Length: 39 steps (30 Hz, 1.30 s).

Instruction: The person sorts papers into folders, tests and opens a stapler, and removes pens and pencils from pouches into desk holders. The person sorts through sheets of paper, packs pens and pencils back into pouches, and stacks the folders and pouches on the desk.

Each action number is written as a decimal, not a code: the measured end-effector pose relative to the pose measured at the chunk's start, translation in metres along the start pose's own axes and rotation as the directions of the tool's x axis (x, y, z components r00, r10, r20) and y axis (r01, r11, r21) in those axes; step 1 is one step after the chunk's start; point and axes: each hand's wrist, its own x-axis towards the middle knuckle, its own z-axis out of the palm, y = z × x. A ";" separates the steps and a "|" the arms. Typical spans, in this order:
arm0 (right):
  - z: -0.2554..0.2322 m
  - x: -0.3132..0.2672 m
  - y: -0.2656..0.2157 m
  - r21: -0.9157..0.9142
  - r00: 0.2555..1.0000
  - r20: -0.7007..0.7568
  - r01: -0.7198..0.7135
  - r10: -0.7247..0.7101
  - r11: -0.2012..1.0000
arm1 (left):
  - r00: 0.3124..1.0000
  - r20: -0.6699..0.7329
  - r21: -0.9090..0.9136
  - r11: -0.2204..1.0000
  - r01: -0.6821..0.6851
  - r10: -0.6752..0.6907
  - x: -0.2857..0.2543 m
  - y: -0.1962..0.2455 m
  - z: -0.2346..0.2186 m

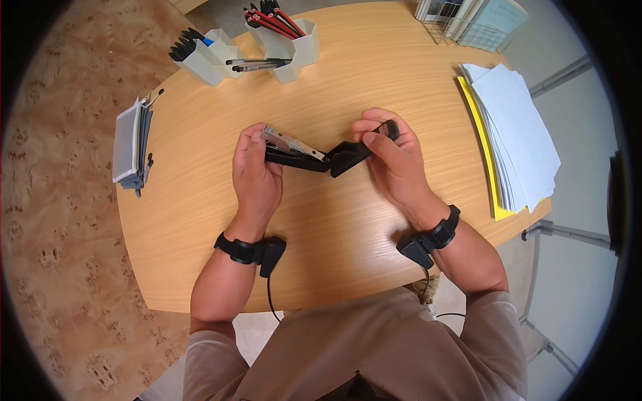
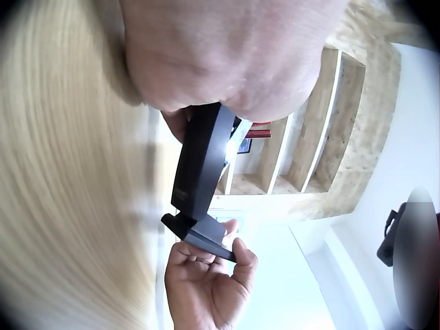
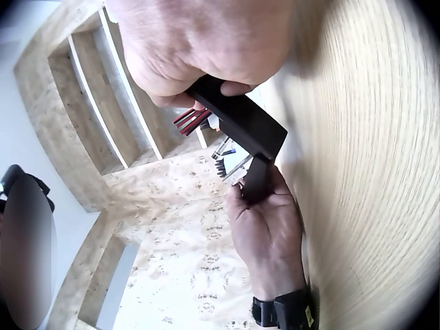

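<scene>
Closest to the lens on the left wrist: left grip [image 2: 230, 55], fingers and thumb closed on one end of a black stapler [image 1: 342, 158]. Right grip [image 1: 401, 168] has the other end pinched, thumb on top. Both grips closed only as far as the stapler's thickness. Stapler sits between them, over the table [image 1: 328, 227], swung open at the hinge: metal rail [image 1: 294, 142] lifted off the black part on the left, second black part angled up to the right. Black strap units on both wrists, cables hanging.

Further out: two pale pen holders at the far edge. Left holder [image 1: 204, 63] has black pens plus something blue; right holder [image 1: 307, 50] has red-and-black pencils upright, pens lying sideways. Left edge: stacked pouches [image 1: 127, 144]. Right side: white papers [image 1: 515, 130] on a yellow folder [image 1: 480, 144]. Far right corner: books [image 1: 491, 23] in a wire rack [image 1: 441, 32].
</scene>
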 end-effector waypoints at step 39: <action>0.013 -0.009 -0.003 -0.293 0.995 0.079 0.077 -0.057 0.953 | 0.993 0.114 0.232 0.973 0.016 -0.043 -0.001 0.006 0.003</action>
